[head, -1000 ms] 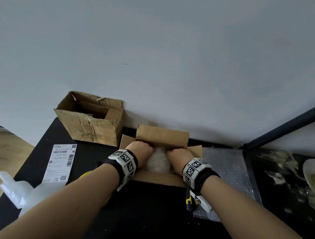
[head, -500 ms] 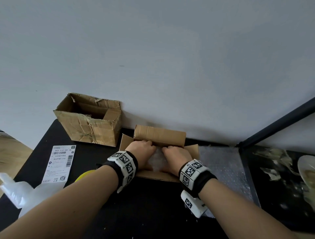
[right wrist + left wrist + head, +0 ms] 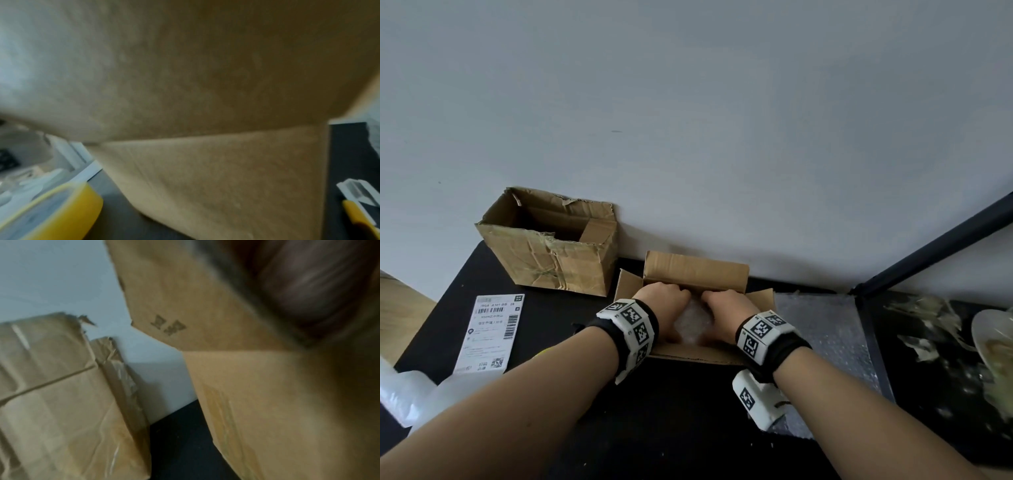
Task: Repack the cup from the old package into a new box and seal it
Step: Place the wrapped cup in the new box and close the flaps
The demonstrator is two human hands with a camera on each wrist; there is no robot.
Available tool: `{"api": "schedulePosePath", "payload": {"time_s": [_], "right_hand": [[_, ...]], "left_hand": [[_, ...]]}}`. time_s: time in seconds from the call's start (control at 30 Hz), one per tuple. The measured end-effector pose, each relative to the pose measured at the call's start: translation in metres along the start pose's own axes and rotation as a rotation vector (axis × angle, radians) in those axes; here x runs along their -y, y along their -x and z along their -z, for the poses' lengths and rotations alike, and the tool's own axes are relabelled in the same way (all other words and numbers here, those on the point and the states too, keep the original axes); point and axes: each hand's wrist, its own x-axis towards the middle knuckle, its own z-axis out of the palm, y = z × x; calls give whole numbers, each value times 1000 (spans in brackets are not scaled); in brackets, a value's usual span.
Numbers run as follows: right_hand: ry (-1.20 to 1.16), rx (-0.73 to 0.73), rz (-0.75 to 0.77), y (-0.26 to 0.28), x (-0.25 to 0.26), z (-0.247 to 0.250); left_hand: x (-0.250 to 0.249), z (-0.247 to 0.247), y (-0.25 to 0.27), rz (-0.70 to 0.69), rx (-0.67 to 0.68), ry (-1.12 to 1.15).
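- Both grips: my left hand [image 3: 662,305] and right hand [image 3: 727,310] curl around the bubble-wrapped cup [image 3: 693,323], one on each side.
- Wrapped cup sits inside the new box [image 3: 697,274], flaps open; its axis is hidden by wrap.
- Old package [image 3: 551,240] stands open on the bench [image 3: 688,428], left of the box.

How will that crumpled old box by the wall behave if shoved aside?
The old box looks empty, so it probably slides easily on the black table. Its creased, torn walls suggest it would flex or buckle rather than stay stiff.
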Motion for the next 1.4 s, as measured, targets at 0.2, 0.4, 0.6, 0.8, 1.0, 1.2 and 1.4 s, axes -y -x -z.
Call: {"api": "schedulePosePath", "payload": {"time_s": [0.2,0.4,0.6,0.8,1.0,1.2,1.4], "right_hand": [[216,-54,31,-3,10,-11],[247,-116,41,-4,9,-17],[144,-67,25,5,5,-16],[458,1,68,26,2,3],[648,-25,117,33,-3,-8],[616,18,117,25,-4,-12],[469,-70,115,42,-10,-7]], "left_hand": [[-3,-9,1,-20,-81,-61],[-4,-14,6,14,-131,-24],[-6,-8,12,23,-50,-1],[4,14,27,-35,43,-178],[2,-6,27,-15,19,-413],[-5,-11,17,61,21,-332],[-8,5,26,83,99,-242]]}}
